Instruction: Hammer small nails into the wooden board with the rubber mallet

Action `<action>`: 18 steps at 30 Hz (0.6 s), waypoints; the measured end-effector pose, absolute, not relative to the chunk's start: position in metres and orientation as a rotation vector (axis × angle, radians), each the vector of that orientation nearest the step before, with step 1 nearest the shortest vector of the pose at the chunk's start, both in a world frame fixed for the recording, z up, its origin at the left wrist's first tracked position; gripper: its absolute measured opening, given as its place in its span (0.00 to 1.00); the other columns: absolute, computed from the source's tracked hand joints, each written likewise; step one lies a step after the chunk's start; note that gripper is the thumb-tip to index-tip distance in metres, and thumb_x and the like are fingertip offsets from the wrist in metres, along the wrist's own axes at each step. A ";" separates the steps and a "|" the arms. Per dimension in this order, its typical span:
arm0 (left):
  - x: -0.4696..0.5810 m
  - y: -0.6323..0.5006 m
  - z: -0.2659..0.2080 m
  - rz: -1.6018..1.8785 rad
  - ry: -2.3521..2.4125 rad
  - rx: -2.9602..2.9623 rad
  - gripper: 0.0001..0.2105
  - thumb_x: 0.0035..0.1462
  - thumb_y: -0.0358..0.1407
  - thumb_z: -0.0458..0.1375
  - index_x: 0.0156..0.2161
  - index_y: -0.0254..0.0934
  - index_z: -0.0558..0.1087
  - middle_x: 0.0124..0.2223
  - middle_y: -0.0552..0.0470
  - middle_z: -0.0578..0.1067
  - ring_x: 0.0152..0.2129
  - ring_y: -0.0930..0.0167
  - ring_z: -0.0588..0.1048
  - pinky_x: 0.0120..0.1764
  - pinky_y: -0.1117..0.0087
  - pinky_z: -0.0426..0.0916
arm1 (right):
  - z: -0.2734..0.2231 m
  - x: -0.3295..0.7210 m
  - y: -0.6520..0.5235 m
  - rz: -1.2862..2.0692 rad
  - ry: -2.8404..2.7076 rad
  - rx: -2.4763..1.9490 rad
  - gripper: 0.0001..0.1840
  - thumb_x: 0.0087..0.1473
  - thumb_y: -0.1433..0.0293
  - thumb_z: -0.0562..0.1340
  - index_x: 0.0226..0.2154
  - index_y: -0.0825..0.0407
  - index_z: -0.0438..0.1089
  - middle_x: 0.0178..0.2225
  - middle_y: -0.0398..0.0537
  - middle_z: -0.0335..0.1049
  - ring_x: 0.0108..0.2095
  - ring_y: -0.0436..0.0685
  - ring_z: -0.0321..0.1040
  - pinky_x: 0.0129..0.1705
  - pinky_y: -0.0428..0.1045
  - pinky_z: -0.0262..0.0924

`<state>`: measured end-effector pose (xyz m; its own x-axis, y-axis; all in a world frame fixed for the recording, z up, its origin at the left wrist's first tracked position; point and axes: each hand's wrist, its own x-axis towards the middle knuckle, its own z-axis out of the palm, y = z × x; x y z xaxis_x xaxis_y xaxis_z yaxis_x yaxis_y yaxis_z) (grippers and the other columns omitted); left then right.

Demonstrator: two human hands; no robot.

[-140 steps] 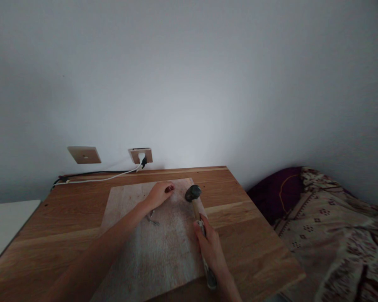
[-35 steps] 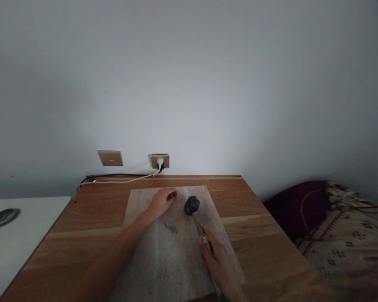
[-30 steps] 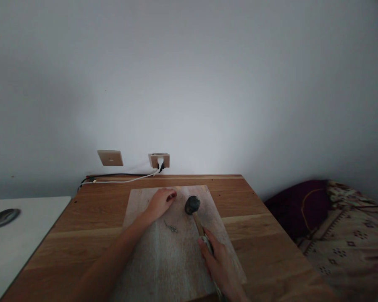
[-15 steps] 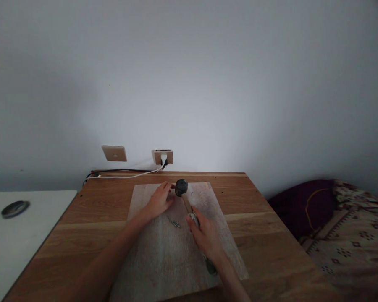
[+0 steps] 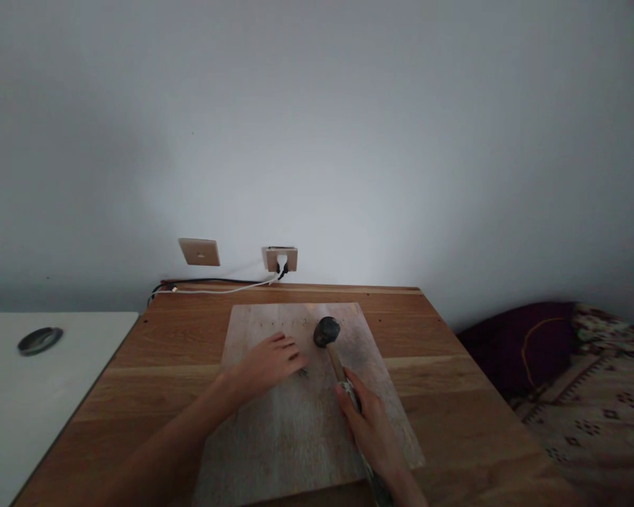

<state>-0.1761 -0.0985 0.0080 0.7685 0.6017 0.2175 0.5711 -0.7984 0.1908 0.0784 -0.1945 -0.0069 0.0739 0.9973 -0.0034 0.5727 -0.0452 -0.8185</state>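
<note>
Lying atop wooden table (image 5: 449,394); pale board (image 5: 296,426); white wall (image 5: 359,148) behind; patterned cloth (image 5: 605,415) right.

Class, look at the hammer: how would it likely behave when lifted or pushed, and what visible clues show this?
The hammer likely feels top-heavy, since its bulky head sits on a slimmer handle. It should stay stiff: the handle, in the right hand, looks straight. If laid down and pushed, it might roll, as the head looks rounded.
</note>
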 end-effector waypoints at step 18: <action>-0.165 -0.037 -0.024 0.988 1.428 2.082 0.08 0.61 0.27 0.61 0.41 0.39 0.82 0.40 0.48 0.83 0.38 0.64 0.78 0.49 0.61 0.72 | -0.006 0.077 -0.196 0.886 -1.542 -1.701 0.36 0.64 0.44 0.55 0.59 0.53 0.75 0.25 0.49 0.74 0.27 0.62 0.74 0.29 0.52 0.70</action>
<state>-0.1652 -0.0374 -0.0236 0.2170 0.9242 0.3144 0.6196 -0.3793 0.6872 0.0769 -0.1956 -0.0056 0.0721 0.9963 -0.0478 0.5432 -0.0794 -0.8358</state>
